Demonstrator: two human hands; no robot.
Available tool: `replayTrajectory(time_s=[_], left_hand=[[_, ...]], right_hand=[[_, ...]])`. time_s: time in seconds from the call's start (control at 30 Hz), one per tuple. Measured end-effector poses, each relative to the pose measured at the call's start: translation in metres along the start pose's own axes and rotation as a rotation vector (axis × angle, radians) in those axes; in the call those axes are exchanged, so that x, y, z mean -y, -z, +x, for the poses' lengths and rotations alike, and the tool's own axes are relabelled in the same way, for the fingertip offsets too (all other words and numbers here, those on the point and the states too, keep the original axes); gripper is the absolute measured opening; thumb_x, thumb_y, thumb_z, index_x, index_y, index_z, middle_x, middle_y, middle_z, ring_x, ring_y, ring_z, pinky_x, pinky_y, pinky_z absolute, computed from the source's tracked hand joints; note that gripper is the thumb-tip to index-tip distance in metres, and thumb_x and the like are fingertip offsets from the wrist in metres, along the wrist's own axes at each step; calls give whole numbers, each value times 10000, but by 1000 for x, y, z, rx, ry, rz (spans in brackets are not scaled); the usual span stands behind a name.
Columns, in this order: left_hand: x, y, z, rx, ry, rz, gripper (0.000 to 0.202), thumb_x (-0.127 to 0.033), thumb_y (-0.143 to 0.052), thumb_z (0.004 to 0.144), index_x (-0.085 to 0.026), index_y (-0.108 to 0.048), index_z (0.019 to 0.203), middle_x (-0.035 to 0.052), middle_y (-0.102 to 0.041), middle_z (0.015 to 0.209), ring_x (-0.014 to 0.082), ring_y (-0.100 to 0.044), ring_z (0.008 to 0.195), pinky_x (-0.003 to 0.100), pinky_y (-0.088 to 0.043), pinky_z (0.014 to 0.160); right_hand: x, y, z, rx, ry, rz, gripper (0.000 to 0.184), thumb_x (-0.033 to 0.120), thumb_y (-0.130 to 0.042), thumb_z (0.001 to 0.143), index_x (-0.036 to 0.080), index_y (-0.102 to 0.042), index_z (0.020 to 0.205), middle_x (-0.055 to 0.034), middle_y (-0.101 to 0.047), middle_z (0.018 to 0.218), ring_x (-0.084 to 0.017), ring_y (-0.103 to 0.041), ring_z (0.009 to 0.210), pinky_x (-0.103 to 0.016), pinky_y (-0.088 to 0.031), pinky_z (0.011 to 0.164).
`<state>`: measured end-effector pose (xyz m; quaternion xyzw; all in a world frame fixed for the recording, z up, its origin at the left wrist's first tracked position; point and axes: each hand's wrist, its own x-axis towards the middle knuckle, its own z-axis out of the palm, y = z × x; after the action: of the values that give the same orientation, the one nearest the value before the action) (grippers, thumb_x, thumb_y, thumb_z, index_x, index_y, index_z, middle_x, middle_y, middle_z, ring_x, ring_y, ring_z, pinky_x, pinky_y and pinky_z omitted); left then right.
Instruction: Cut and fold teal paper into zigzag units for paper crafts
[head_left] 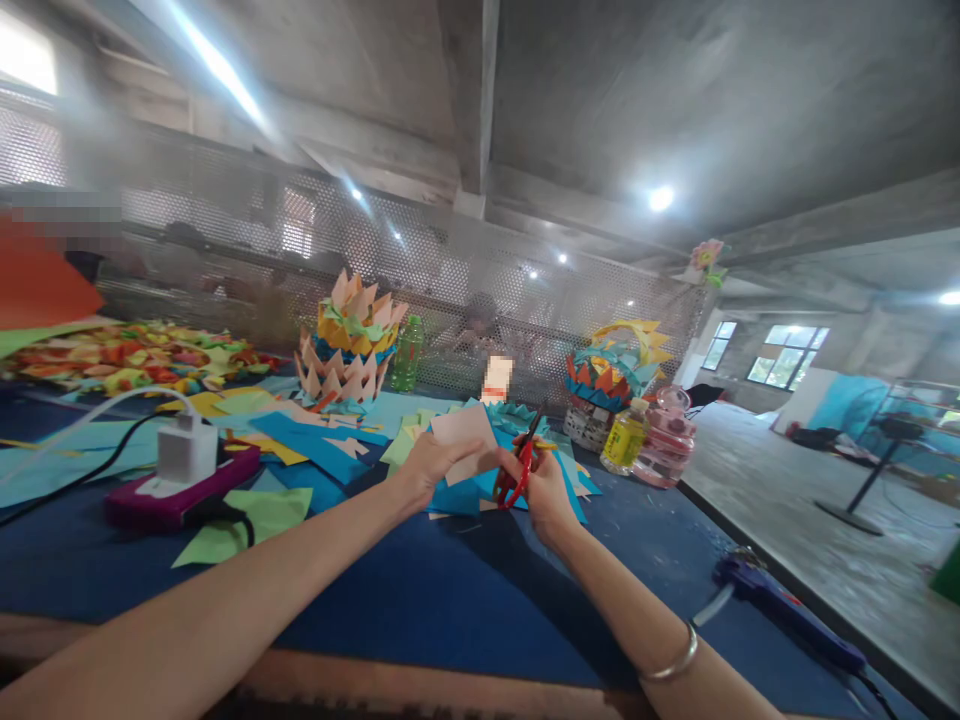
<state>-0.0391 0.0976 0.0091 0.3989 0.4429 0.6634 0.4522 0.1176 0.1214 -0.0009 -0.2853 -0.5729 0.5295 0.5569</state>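
Observation:
My left hand [429, 468] pinches a pale pink sheet of paper [461, 440] at its left side, thumb on top. Red-handled scissors [523, 470] are in my right hand [549, 488], their dark blades pointing up and away. The fingertips of that hand also reach the right edge of the pink sheet. Beneath both hands lie blue paper sheets [459, 497] and other coloured pieces. Beyond them stand a tiered crown-like paper piece [349, 345] in pink, yellow and blue, and a paper basket [600, 380] with orange and blue points.
A purple power strip [180, 487] with a white charger [186, 450] sits on the left. On the right are a yellow-labelled bottle [625, 437], a pink jug [665, 440] and a blue glue gun [791, 610] near the table edge. Small paper scraps [142, 355] are heaped far left.

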Motion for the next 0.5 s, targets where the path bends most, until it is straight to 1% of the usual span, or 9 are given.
replayTrajectory(time_s=[0.1, 0.17, 0.27, 0.33, 0.4, 0.5], left_hand=[[-8, 7, 8, -59, -19, -11, 545, -367, -913, 391, -115, -746, 844, 138, -759, 942, 317, -699, 917, 356, -553, 750], [-15, 11, 12, -94, -15, -22, 511, -341, -908, 370, -118, -741, 800, 128, -763, 883, 315, -703, 870, 346, -550, 694], [-23, 14, 14, -121, -12, -41, 433, -280, -892, 361, -138, -734, 739, 92, -762, 795, 288, -702, 797, 315, -535, 632], [-27, 14, 13, -128, -14, -49, 382, -250, -880, 365, -149, -731, 702, 75, -759, 759, 269, -697, 771, 295, -525, 614], [-28, 13, 12, -131, -11, -49, 333, -236, -872, 366, -149, -721, 650, 75, -750, 716, 265, -690, 741, 286, -509, 580], [-27, 13, 12, -128, -18, -46, 283, -244, -858, 393, -150, -715, 618, 76, -745, 700, 266, -683, 731, 286, -498, 570]], right_hand=[[3, 2, 1, 35, -91, -81, 528, 582, -770, 645, 226, -492, 919, 114, -472, 542, -82, -463, 421, -227, -428, 443], [5, 4, -1, 110, -130, -123, 530, 641, -725, 670, 230, -486, 903, 117, -433, 535, -74, -422, 407, -216, -385, 415], [8, 6, -4, 233, -177, -146, 516, 698, -626, 741, 237, -457, 900, 108, -424, 548, -75, -396, 419, -214, -344, 416], [9, 7, -5, 305, -168, -187, 503, 700, -586, 778, 234, -444, 901, 103, -427, 548, -78, -395, 428, -218, -348, 435], [10, 8, -6, 360, -122, -268, 486, 686, -571, 803, 226, -432, 881, 102, -426, 524, -79, -393, 419, -224, -351, 445], [11, 8, -6, 400, -69, -365, 470, 680, -533, 832, 222, -428, 850, 95, -423, 480, -90, -393, 407, -234, -347, 447]])
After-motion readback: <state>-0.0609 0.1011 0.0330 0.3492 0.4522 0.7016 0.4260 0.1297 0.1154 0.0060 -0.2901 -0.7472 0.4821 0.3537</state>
